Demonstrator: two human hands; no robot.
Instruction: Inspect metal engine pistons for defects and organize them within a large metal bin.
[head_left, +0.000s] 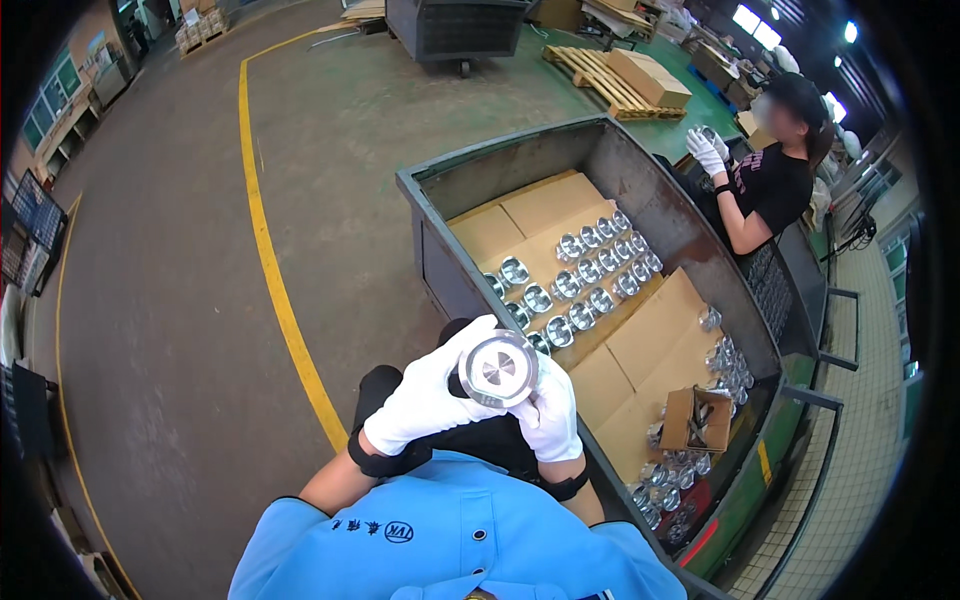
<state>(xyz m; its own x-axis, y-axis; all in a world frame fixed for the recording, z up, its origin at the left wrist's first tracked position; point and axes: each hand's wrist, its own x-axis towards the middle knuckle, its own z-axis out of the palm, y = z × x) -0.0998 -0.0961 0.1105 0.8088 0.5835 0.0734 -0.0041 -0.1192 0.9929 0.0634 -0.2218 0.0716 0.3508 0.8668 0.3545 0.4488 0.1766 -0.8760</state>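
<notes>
A round silver engine piston [499, 368] is held up in front of my chest, its shiny crown facing upward. My left hand [425, 395], in a white glove, wraps round its left side. On the lower right side of the same piston, my right hand [550, 410], also white-gloved, has its fingers curled against it. Part of the fingers is hidden behind the piston. Just beyond my hands, rows of similar pistons [583, 316] stand on cardboard [540, 215] inside a grey metal bin [480, 155].
More pistons [730, 365] lie heaped at the bin's right end, beside a small open cardboard box [697, 420] with tools in it. Across the bin, a co-worker [765, 170] in white gloves holds a part. A wooden pallet [590, 75] and a wheeled bin [455, 30] stand farther off.
</notes>
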